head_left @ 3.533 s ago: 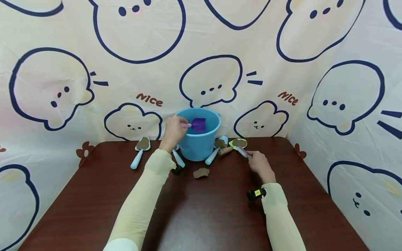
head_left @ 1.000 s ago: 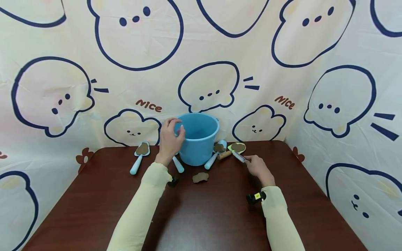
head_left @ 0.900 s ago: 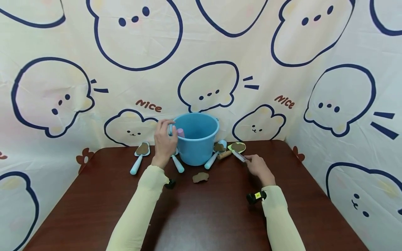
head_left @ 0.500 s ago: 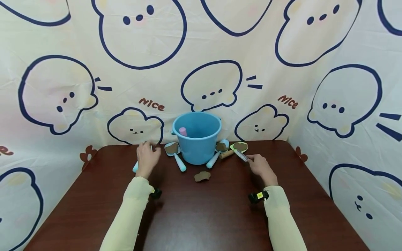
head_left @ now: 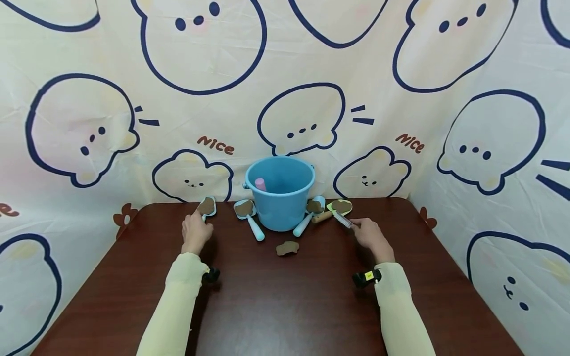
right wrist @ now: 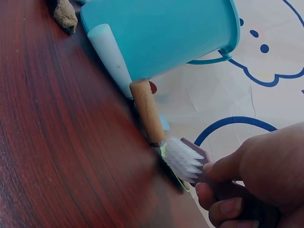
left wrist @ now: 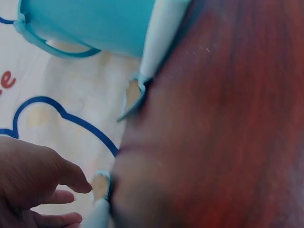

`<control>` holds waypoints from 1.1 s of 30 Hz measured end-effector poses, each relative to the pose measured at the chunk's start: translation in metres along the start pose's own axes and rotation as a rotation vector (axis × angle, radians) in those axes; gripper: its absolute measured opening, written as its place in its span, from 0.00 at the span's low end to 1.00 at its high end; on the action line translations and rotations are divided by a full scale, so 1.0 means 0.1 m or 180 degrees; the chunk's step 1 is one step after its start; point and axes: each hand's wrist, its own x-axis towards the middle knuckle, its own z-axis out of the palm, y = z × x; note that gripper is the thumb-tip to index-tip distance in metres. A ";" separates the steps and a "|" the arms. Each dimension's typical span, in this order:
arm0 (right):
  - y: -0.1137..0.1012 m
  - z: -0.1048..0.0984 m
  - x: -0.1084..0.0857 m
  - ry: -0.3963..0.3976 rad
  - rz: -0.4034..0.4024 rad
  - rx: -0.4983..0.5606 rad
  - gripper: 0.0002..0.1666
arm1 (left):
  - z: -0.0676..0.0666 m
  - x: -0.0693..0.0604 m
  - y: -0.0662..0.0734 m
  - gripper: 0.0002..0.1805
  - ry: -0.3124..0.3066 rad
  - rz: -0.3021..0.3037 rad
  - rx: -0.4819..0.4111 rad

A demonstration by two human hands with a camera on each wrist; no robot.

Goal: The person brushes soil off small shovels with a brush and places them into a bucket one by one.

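My left hand [head_left: 196, 232] is over the handle of the leftmost light-blue toy shovel [head_left: 208, 206], its thumb and fingers apart beside the handle [left wrist: 97, 216] in the left wrist view. A brown lump fills that shovel's scoop. My right hand [head_left: 371, 237] grips a brush [head_left: 343, 220] with white bristles [right wrist: 183, 156]. The bristles sit at the near edge of a green shovel [head_left: 340, 205] with a wooden handle [right wrist: 148, 111] and a brown lump in it. Between the hands stands a blue bucket [head_left: 280, 210], with a pink handle [head_left: 260, 184] sticking up inside.
Two more light-blue shovels flank the bucket, one on the left [head_left: 255, 228] and one on the right [head_left: 303, 224], each carrying a brown lump. A loose brown lump [head_left: 287, 248] lies in front on the dark wooden table [head_left: 267, 306]. A patterned cloth wall [head_left: 311, 59] rises behind.
My left hand let go of the purple shovel with the pink handle, leaving it in the bucket, and moved left and down to the leftmost shovel. My right hand stayed with the brush.
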 end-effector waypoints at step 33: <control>-0.05 0.01 -0.02 -0.0098 0.0040 0.0027 0.24 | -0.14 -0.19 0.06 0.10 -0.0285 -0.0306 0.0442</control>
